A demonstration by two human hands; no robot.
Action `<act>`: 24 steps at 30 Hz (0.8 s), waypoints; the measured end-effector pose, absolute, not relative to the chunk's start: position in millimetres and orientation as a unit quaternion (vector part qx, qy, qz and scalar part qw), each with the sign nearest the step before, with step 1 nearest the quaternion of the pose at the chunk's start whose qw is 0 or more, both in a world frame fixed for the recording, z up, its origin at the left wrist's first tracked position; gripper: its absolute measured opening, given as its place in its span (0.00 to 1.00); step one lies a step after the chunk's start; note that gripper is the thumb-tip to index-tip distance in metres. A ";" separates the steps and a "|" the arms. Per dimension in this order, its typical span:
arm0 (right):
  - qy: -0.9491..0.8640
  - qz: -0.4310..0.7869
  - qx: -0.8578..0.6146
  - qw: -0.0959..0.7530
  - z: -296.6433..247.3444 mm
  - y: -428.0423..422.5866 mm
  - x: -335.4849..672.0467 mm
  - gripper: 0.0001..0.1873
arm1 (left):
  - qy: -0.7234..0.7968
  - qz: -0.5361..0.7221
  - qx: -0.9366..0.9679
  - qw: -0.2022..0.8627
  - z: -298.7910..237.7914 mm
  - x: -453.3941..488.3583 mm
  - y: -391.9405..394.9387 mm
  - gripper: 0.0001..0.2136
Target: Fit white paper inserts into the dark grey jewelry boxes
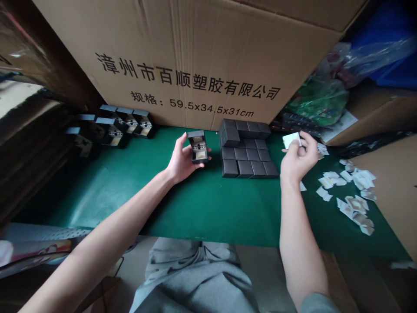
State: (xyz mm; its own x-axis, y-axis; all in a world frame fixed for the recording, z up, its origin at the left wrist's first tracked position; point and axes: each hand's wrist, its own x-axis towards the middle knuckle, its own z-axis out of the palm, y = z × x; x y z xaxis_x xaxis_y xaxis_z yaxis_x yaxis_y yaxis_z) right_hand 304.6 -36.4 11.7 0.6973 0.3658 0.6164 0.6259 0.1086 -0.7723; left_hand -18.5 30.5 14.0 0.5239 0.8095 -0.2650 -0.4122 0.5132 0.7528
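My left hand [182, 158] is closed around a small black hinged jewelry box [198, 147], its lid up and a pale inside facing me. To the right, my right hand [299, 157] pinches a small white padded insert [291, 140] between thumb and fingers, above the table. Between the two hands stands a block of shut black boxes [249, 163] in rows, with a second layer of boxes [250, 128] along its back and left. Several white inserts [358, 178] lie scattered beyond my right hand. At the far left, several black boxes [112, 130] stand with lids up.
A large printed cardboard carton [195, 56] rises behind the green tabletop [202, 208]. Stacked flat cardboard [29, 139] borders the left side. Plastic bags [322, 98] and a blue bin [387, 48] sit at the back right. Another cardboard panel [391, 187] edges the right.
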 end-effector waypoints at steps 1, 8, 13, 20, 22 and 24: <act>-0.385 -0.061 -0.634 0.668 14.3 -36.0 292.0 0.20 | 0.309 0.375 0.320 0.814 13.7 -18.8 30.4 0.30; -0.438 0.303 -0.494 0.687 18.5 -47.7 205.5 0.21 | 0.295 0.354 0.340 0.819 12.9 -20.2 29.3 0.24; -0.472 0.395 -0.480 0.625 7.9 -55.7 180.6 0.21 | 0.293 0.323 0.386 0.813 11.1 -20.2 25.9 0.18; -0.504 0.325 -0.521 0.608 3.1 -60.6 168.6 0.21 | 0.285 0.279 0.418 0.816 14.4 -22.4 19.0 0.18; -0.514 0.276 -0.530 0.616 5.5 -63.2 165.1 0.21 | 0.290 0.278 0.419 0.814 15.1 -22.7 17.9 0.19; -0.510 0.255 -0.537 0.622 8.8 -65.9 161.9 0.20 | 0.286 0.274 0.421 0.816 14.8 -22.9 17.0 0.20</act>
